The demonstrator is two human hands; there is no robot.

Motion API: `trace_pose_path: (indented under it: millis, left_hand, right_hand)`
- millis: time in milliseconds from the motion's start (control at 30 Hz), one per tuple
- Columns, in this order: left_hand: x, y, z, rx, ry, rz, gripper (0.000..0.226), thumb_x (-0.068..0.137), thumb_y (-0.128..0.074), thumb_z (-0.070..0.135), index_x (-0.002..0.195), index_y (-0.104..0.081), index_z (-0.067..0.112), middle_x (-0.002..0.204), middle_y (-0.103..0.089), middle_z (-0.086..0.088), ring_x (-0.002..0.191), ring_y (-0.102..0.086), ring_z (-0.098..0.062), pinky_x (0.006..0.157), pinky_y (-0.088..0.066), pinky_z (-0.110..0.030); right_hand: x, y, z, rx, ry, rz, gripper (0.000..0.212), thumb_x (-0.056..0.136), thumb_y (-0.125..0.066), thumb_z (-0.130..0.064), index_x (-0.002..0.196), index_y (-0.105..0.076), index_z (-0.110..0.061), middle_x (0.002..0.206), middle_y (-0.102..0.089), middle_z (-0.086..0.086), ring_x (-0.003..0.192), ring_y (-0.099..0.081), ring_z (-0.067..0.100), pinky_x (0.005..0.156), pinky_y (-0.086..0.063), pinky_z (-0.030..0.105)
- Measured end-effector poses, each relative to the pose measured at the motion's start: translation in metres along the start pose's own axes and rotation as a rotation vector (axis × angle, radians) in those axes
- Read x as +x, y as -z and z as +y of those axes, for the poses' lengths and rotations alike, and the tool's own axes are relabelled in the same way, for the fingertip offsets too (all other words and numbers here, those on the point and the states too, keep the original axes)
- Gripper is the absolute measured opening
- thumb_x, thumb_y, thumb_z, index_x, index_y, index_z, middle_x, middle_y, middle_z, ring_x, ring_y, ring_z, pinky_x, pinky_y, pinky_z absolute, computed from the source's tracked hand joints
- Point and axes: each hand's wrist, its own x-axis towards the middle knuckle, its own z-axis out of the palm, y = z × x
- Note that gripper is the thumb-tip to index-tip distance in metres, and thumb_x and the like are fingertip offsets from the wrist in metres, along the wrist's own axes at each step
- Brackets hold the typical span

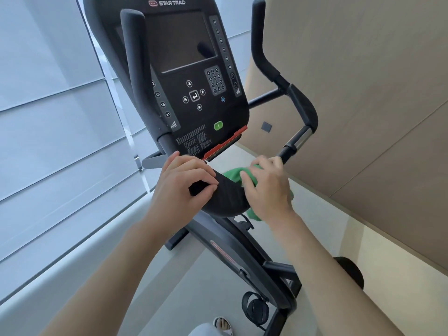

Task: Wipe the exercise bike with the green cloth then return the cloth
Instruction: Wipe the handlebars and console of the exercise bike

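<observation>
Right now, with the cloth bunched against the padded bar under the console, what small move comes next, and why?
Probably slide the right hand, gripping the bunched green cloth, along the curved black padded handlebar toward the left hand. That hand grips the bar's other end, steadying it, and the black stretch between the two hands shows no cloth on it.

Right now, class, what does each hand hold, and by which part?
The right hand grips the bunched green cloth against the bike's curved black handlebar. The left hand grips that handlebar's left end, fingers curled over it.

Bright, soft daylight from the window blinds [55, 112] at left; sharp focus, wide-angle bending at edges.
</observation>
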Motion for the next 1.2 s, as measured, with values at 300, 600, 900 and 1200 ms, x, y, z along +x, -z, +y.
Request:
trace_pose_path:
  millis: [300,600,900,1200]
  left_hand:
    - [-0.001,0.000,-0.002,0.012,-0.017,-0.008,0.011,0.090,-0.079,0.018,0.087,-0.078,0.028,0.104,-0.068,0.020,0.117,-0.055,-0.004,0.127,-0.018,-0.046]
    - [-0.019,0.003,0.006,0.066,-0.021,-0.059,0.018,0.096,-0.071,0.015,0.106,-0.082,0.024,0.122,-0.072,0.012,0.140,-0.050,-0.015,0.129,-0.001,-0.042]
    - [-0.016,-0.024,0.032,0.061,-0.229,-0.168,0.021,0.087,-0.071,0.000,0.097,-0.082,0.015,0.106,-0.076,0.004,0.105,-0.068,-0.024,0.112,-0.043,-0.051]
    - [0.036,-0.070,0.053,0.188,-0.165,-0.140,0.026,0.089,-0.067,0.002,0.104,-0.081,0.017,0.111,-0.075,0.003,0.106,-0.066,-0.028,0.098,-0.051,-0.048]
  right_hand:
    - [0.003,-0.009,0.020,0.086,-0.021,0.149,0.029,0.105,-0.058,-0.026,0.103,-0.078,-0.006,0.106,-0.068,0.004,0.100,-0.051,0.026,0.078,-0.053,0.038]
    - [0.002,0.009,-0.002,0.050,-0.173,-0.024,0.035,0.107,-0.054,-0.031,0.112,-0.077,-0.006,0.115,-0.064,0.002,0.112,-0.047,0.020,0.090,-0.056,0.039]
    - [-0.035,0.009,-0.020,0.057,-0.001,0.029,0.036,0.107,-0.055,-0.036,0.130,-0.074,-0.015,0.122,-0.067,0.003,0.109,-0.050,0.020,0.087,-0.055,0.032]
    - [0.049,-0.014,0.097,-0.040,0.148,0.184,0.032,0.104,-0.056,-0.035,0.095,-0.080,-0.016,0.103,-0.073,-0.002,0.104,-0.058,0.022,0.099,-0.042,0.045]
